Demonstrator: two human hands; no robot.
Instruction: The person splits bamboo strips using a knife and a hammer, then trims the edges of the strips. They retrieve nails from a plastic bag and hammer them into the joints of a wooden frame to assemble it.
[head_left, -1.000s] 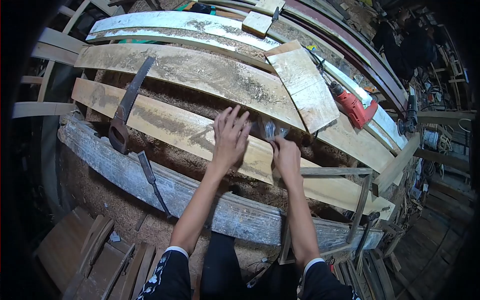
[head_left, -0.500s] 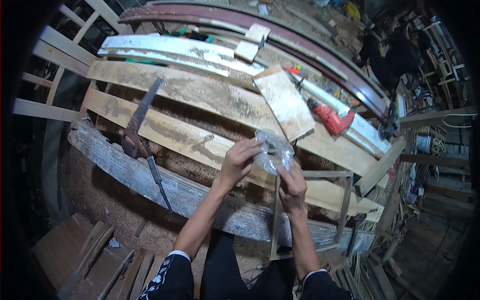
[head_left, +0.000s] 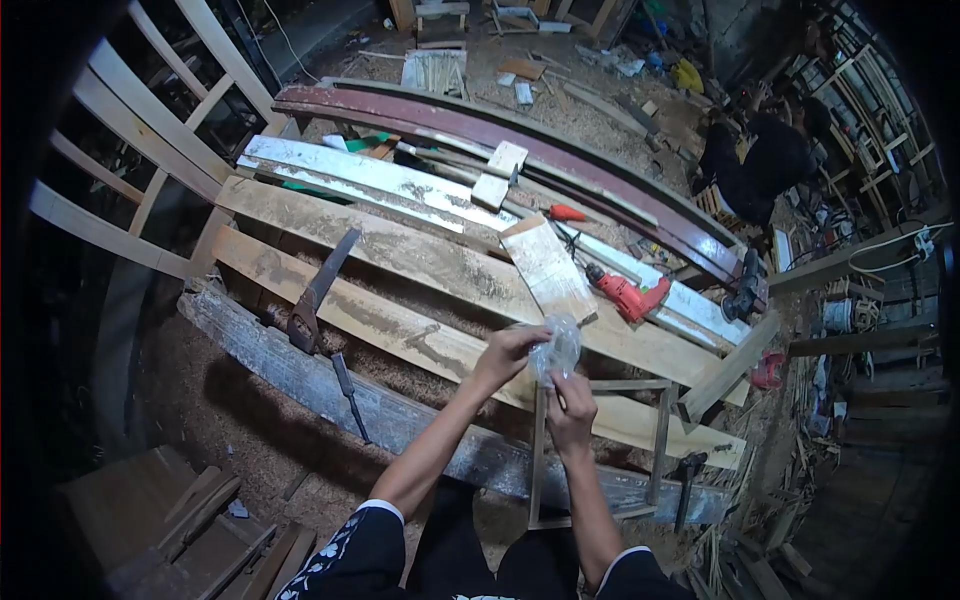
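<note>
A crumpled clear plastic bag (head_left: 560, 347) is held up between my two hands, over the planks. My left hand (head_left: 510, 357) pinches its left side. Below it, my right hand (head_left: 572, 408) is closed on the bag's lower edge. Under my right forearm lies a thin wooden frame (head_left: 661, 440). Just beyond the bag sits a short pale board (head_left: 548, 268), with a red power drill (head_left: 630, 295) to its right. What the bag contains, if anything, I cannot make out.
A handsaw (head_left: 322, 290) and a chisel-like tool (head_left: 350, 395) lie to the left on the planks (head_left: 390, 245). A hammer (head_left: 688, 485) rests at the right near edge. Sawdust shows in the gaps. Another person (head_left: 765, 150) is crouched at the far right.
My view has tilted up, showing more floor at the back. The bag is bunched narrower, and my hands have come closer together on it.
</note>
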